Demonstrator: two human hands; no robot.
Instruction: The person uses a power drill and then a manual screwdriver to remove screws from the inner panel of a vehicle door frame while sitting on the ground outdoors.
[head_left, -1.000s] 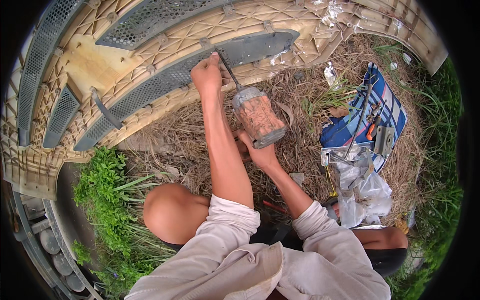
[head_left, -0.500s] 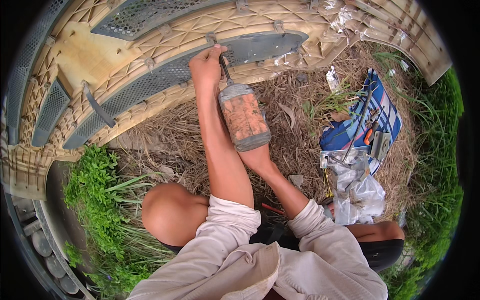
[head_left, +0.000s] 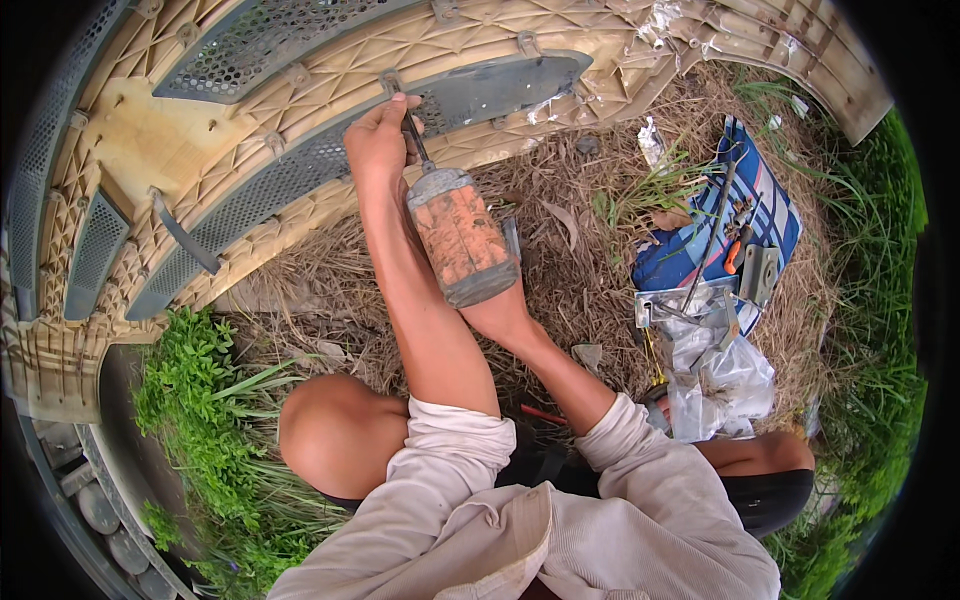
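A worn orange-and-grey power tool (head_left: 463, 232) with a long thin dark shaft lies slanted above my forearms, its shaft toward the panel. My right hand (head_left: 497, 312) is closed on it from below, and the body hides most of its fingers. At the shaft's far end my left hand (head_left: 380, 145) is closed, thumb and fingers pinched around the shaft beside a small clip (head_left: 391, 82). That clip sits on the edge of a dark perforated grille (head_left: 330, 150), set in a large ribbed cream plastic panel (head_left: 240, 262). The shaft's tip is hard to make out.
Dry grass and straw (head_left: 560, 270) cover the ground before me. To the right lie a blue patterned sack (head_left: 660, 262), an orange-handled tool (head_left: 735, 255), metal plates and a clear plastic bag (head_left: 740, 375). Green plants (head_left: 200, 400) grow at the left. A loose strap (head_left: 187, 235) sticks up from the panel.
The whole view has shifted a little, so panel, hands and tool appear farther left. Both hands keep their grips, and the shaft stays at the same clip.
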